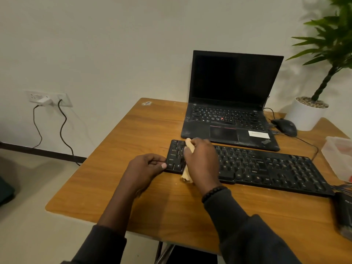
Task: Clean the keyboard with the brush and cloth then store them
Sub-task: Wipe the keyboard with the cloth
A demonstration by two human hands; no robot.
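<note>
A black keyboard (pixel 266 168) lies across the wooden table (pixel 133 187), in front of a laptop. My right hand (pixel 202 161) rests on the keyboard's left part and holds a pale yellow cloth (pixel 186 176) against the keys. The cloth sticks out above and below the hand. My left hand (pixel 146 168) pinches the keyboard's left edge between thumb and fingers. At the far right edge, multicoloured bristles (pixel 342 187) show above a dark object; whether this is the brush I cannot tell.
An open black laptop (pixel 228 111) stands behind the keyboard. A black mouse (pixel 285 126) and a white plant pot (pixel 306 113) are at the back right. A clear plastic box (pixel 339 157) sits at the right edge. Cables hang from a wall socket (pixel 47 99) on the left.
</note>
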